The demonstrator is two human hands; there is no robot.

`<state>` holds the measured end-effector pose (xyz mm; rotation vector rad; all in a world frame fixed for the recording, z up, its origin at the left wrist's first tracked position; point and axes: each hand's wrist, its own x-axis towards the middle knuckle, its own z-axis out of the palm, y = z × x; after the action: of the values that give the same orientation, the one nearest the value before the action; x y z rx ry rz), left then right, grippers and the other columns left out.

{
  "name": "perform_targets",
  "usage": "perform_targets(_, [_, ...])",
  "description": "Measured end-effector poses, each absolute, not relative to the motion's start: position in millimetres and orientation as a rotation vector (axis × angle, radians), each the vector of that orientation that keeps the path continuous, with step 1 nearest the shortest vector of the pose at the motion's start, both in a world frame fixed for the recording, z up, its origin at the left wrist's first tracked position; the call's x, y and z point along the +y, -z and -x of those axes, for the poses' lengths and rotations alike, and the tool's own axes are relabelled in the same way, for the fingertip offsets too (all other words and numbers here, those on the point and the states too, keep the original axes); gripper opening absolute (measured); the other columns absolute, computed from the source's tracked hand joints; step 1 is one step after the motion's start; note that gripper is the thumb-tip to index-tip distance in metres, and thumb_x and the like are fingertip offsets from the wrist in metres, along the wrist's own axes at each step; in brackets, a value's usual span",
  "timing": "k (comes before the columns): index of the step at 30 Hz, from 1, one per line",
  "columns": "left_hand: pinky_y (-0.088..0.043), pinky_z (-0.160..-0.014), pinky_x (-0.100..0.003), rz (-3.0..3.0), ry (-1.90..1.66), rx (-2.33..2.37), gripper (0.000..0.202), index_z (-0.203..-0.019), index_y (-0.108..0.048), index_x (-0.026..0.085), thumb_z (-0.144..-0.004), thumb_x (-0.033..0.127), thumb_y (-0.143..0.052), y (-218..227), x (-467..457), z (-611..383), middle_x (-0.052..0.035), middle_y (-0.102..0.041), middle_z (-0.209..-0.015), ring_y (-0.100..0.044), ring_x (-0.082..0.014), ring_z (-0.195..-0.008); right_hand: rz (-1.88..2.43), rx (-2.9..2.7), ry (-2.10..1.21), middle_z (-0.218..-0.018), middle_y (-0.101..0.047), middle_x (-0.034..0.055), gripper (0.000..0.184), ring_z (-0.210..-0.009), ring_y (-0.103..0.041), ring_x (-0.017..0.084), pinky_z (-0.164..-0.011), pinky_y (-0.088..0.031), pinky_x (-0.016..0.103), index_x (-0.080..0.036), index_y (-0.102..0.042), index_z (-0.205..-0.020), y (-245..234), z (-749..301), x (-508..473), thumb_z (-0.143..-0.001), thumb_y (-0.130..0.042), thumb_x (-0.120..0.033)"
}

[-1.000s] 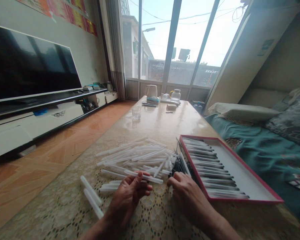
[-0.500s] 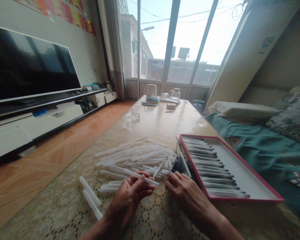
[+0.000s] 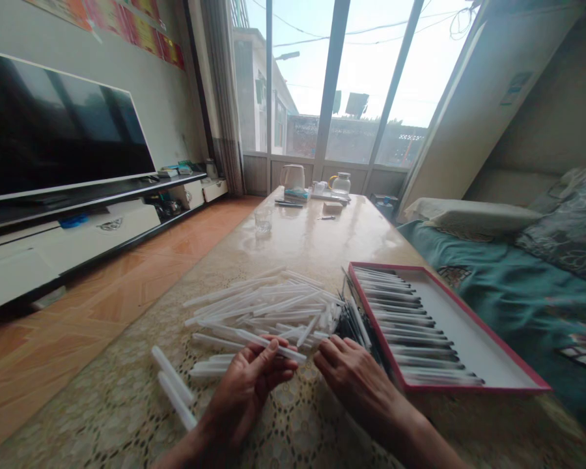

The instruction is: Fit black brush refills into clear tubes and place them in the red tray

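Note:
My left hand (image 3: 247, 384) is shut on a thin white plastic tube (image 3: 278, 347), pinching it between thumb and fingers at the near edge of a loose heap of similar white tubes (image 3: 258, 303). My right hand (image 3: 351, 378) lies a little to the right, its curled fingers beside the heap and close to a bunch of thin black-tipped sticks (image 3: 351, 326). Nothing shows in its fingers. Past it stands a shallow white box with a red rim (image 3: 377, 329), holding neat rows of black-and-white sticks. Two thicker white tubes (image 3: 172, 391) lie left of my left hand.
All this lies on a lace-covered table (image 3: 293, 433). Farther along it stand a glass tumbler (image 3: 263, 221), a white kettle (image 3: 293, 177) and a glass jug (image 3: 342, 184). A teal-covered bed (image 3: 508, 306) runs along the right side, with a wooden floor (image 3: 102, 299) on the left.
My right hand has slid left, closer to my left hand and the tube heap. My left hand still holds the tube, and the view has drifted slightly.

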<state>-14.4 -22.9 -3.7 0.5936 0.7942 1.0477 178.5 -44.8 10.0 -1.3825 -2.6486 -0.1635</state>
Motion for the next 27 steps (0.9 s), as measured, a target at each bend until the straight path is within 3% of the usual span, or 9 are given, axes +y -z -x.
perform_targets(6, [-0.055,-0.061,-0.024,-0.587,-1.052,0.826,0.012,-0.081,-0.066,0.012,-0.073,0.021,-0.069,4.0,-22.9,15.2,-0.0068,-0.073,-0.074,-0.068,-0.0155,-0.064,1.723,-2.297,0.042,-0.090,-0.055,0.0046,0.023,-0.085,-0.050,0.020,-0.073,-0.039,0.031,-0.019,-0.056,-0.085,-16.9,-201.9,-42.0,-0.079,-0.046,0.002])
perform_targets(11, [-0.055,-0.060,-0.024,-0.586,-1.042,0.803,0.013,-0.081,-0.066,0.012,-0.073,0.021,-0.069,1.9,-23.9,14.7,-0.0066,-0.073,-0.074,-0.068,-0.0154,-0.064,1.724,-2.351,-0.122,-0.089,-0.055,0.0048,0.035,-0.085,-0.051,0.021,-0.076,-0.040,0.032,-0.021,-0.060,-0.088,-13.4,-215.7,-42.9,-0.073,-0.042,0.005])
perform_targets(19, [-0.055,-0.059,-0.023,-0.581,-1.043,0.822,0.012,-0.080,-0.066,0.013,-0.071,0.020,-0.070,1.4,-23.8,14.0,-0.0061,-0.073,-0.074,-0.069,-0.0155,-0.063,1.691,-2.384,-0.061,-0.087,-0.055,0.0052,0.025,-0.082,-0.053,0.019,-0.071,-0.042,0.028,-0.019,-0.059,-0.082,-14.4,-210.9,-39.2,-0.084,-0.043,0.000])
perform_targets(27, [-0.056,-0.067,-0.026,-0.523,-1.074,0.819,0.005,-0.079,-0.066,0.013,-0.077,0.015,-0.062,0.5,-24.8,14.4,-0.0077,-0.074,-0.074,-0.070,-0.0182,-0.069,1.544,-2.336,0.099,-0.083,-0.057,0.0033,0.017,-0.081,-0.052,0.019,-0.073,-0.041,0.031,-0.020,-0.059,-0.080,-19.5,-208.3,-41.2,-0.081,-0.053,-0.004])
